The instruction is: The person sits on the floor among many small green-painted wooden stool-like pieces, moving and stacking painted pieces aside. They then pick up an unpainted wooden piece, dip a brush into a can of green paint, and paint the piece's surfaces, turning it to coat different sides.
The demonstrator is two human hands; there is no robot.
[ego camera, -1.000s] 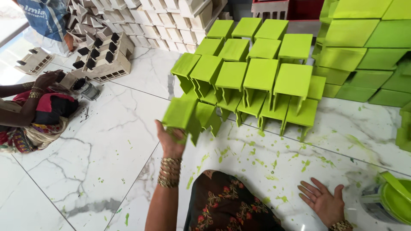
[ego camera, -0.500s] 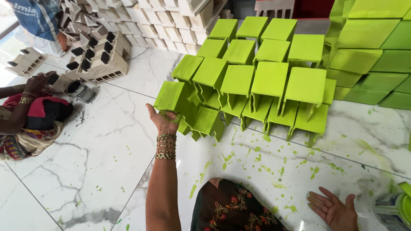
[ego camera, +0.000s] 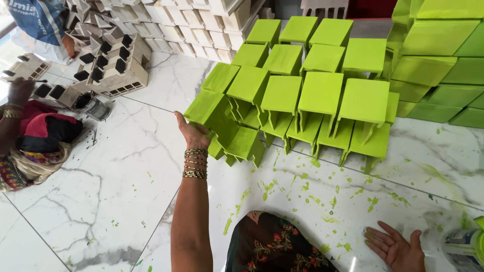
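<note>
Across the upper centre I see rows of lime-green painted blocks [ego camera: 322, 95] on white marble floor [ego camera: 116, 201]. My left hand [ego camera: 194, 132], fingers curled, grips the leftmost green block [ego camera: 206, 108]; wet paint could smear. My right hand [ego camera: 398, 247] lies spread, lower right.

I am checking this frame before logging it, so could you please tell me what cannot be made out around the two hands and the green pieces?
- Head view: the left hand covers its own contact with the green piece, so the grip is unclear.
- The right hand is cut off by the bottom edge.
- The container beside it is cropped at the corner.
- The stacked green pieces hide their own undersides.
</note>
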